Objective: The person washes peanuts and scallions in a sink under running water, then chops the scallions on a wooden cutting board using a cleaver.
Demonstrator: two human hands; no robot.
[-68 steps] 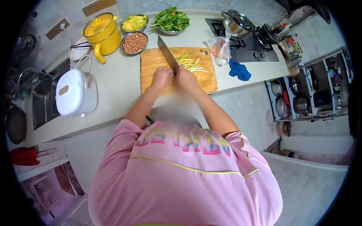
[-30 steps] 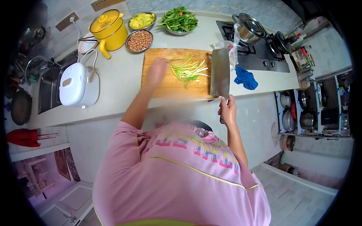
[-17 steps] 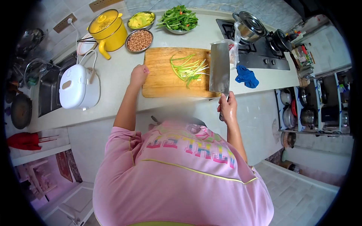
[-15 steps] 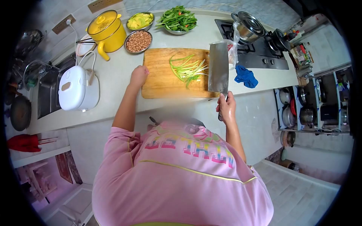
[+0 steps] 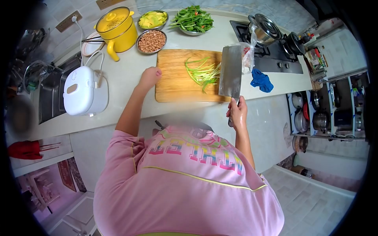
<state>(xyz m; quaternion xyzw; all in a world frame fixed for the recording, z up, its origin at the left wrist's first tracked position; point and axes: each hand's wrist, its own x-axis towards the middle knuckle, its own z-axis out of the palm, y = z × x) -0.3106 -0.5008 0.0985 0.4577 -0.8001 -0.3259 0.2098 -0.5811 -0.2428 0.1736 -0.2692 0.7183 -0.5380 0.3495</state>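
Observation:
My right hand (image 5: 238, 113) grips the dark handle of a cleaver (image 5: 230, 70), its broad blade over the right end of the wooden cutting board (image 5: 171, 88). Long thin green-and-pale stalks (image 5: 204, 72), which look like scallions, lie on the board left of the blade; the blade hides part of their right ends. My left hand (image 5: 150, 77) is closed at the board's left edge with its fingers curled. What it holds, if anything, is hidden.
Behind the board stand bowls of peanuts (image 5: 152, 41), yellow-green slices (image 5: 152, 19) and leafy greens (image 5: 193, 19). A yellow pot (image 5: 118, 33) and a white appliance (image 5: 84, 92) are left. Right are a plastic bag (image 5: 248, 57), a blue cloth (image 5: 261, 81) and a stove (image 5: 281, 65).
The view has shifted, so the counter and board appear further right. Against the board, the cleaver has come slightly left towards the stalks. My left hand stays at the board's left edge.

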